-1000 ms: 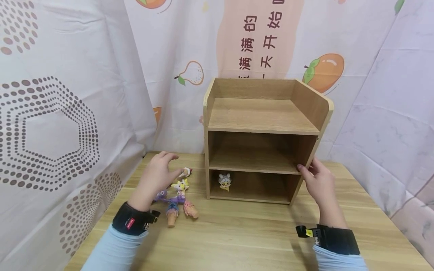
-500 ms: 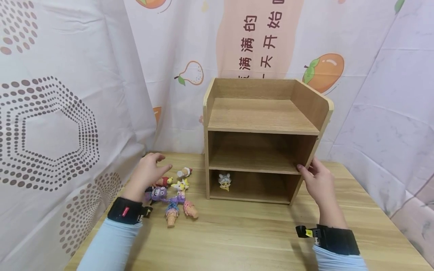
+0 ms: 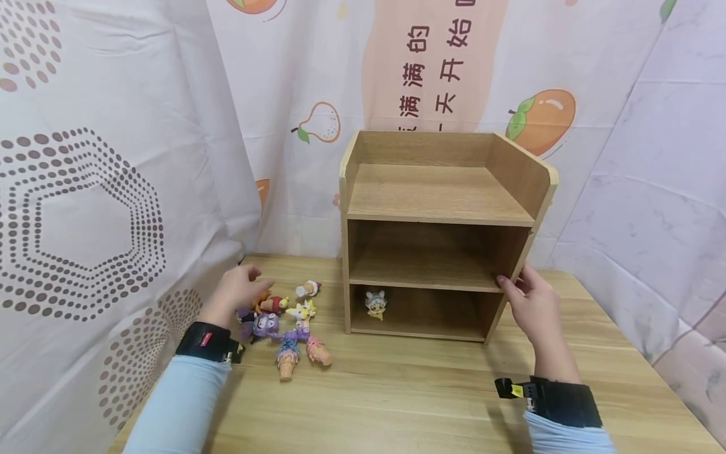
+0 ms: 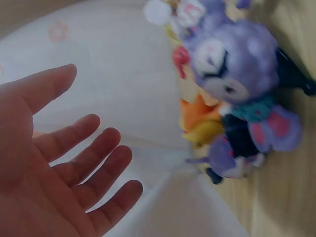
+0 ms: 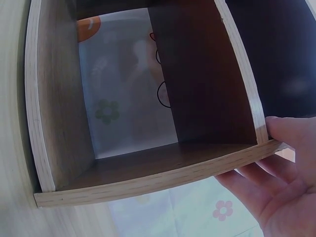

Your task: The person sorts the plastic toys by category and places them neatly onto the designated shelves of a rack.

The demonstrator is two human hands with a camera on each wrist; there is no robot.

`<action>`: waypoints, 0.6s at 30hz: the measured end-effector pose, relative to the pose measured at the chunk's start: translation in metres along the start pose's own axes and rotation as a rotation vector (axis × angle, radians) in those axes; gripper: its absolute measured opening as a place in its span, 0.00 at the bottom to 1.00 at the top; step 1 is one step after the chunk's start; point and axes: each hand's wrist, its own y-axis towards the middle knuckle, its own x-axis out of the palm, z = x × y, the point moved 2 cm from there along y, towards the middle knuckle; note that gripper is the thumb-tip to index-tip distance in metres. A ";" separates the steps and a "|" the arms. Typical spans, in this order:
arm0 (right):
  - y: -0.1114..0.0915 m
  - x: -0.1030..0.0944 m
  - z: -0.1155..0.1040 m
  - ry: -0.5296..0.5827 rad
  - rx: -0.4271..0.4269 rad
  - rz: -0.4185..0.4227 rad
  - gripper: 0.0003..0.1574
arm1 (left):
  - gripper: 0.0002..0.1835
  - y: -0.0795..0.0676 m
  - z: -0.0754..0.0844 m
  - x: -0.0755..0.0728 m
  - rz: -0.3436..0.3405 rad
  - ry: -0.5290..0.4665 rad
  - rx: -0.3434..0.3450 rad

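Observation:
My left hand hovers over the left end of a cluster of small toy figurines, its fingers spread and holding nothing. Nearest to it is a purple figurine with a white face, beside an orange and yellow figurine. Red, yellow-and-white and ice-cream-cone figurines lie around them. At the right, my right hand grips the side panel of a wooden shelf unit, thumb on the inner side and fingers outside. In the lowest compartment stands a grey-hooded figurine, toward the left wall.
The shelf unit stands on a wood-grain table, with a raised-edge top and two compartments below. A printed fruit curtain hangs behind the table, and a dotted white curtain closes off the left side.
My left hand has drawn back left across the figurines, uncovering the purple, red and orange ones. The right hand keeps its hold on the shelf unit.

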 end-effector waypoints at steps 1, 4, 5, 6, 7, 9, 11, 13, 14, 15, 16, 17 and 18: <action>0.000 0.000 0.000 0.001 0.001 -0.001 0.29 | 0.33 0.001 -0.003 0.000 -0.009 0.005 -0.009; -0.001 0.000 0.000 0.003 0.004 -0.004 0.29 | 0.33 0.005 -0.010 0.002 -0.044 0.009 -0.035; -0.001 0.000 0.000 0.002 0.005 -0.005 0.29 | 0.33 0.006 -0.013 0.003 -0.055 0.009 -0.040; -0.001 0.000 0.000 0.001 0.007 -0.005 0.29 | 0.32 0.008 -0.016 0.003 -0.065 0.013 -0.045; -0.001 0.000 0.000 0.000 0.008 -0.005 0.28 | 0.32 0.009 -0.018 0.004 -0.076 0.010 -0.051; -0.001 0.000 0.000 -0.002 0.010 -0.004 0.28 | 0.32 0.012 -0.022 0.006 -0.099 0.012 -0.065; -0.001 0.000 0.000 -0.005 0.012 -0.005 0.28 | 0.33 0.014 -0.025 0.008 -0.125 0.009 -0.085; -0.002 0.000 0.000 -0.008 0.012 -0.006 0.28 | 0.35 0.016 -0.028 0.010 -0.151 0.009 -0.101; -0.002 0.000 0.000 -0.011 0.012 -0.007 0.27 | 0.36 0.017 -0.030 0.010 -0.159 0.013 -0.107; -0.002 0.000 0.000 -0.015 0.012 -0.007 0.27 | 0.37 0.018 -0.031 0.011 -0.169 0.011 -0.113; -0.002 0.000 0.000 -0.016 0.011 -0.006 0.27 | 0.37 0.019 -0.033 0.012 -0.175 0.007 -0.123; -0.002 0.000 -0.001 -0.017 0.012 -0.005 0.27 | 0.37 0.020 -0.034 0.013 -0.179 0.008 -0.128; -0.001 0.000 0.000 -0.018 0.012 -0.005 0.27 | 0.37 0.021 -0.036 0.014 -0.181 0.012 -0.131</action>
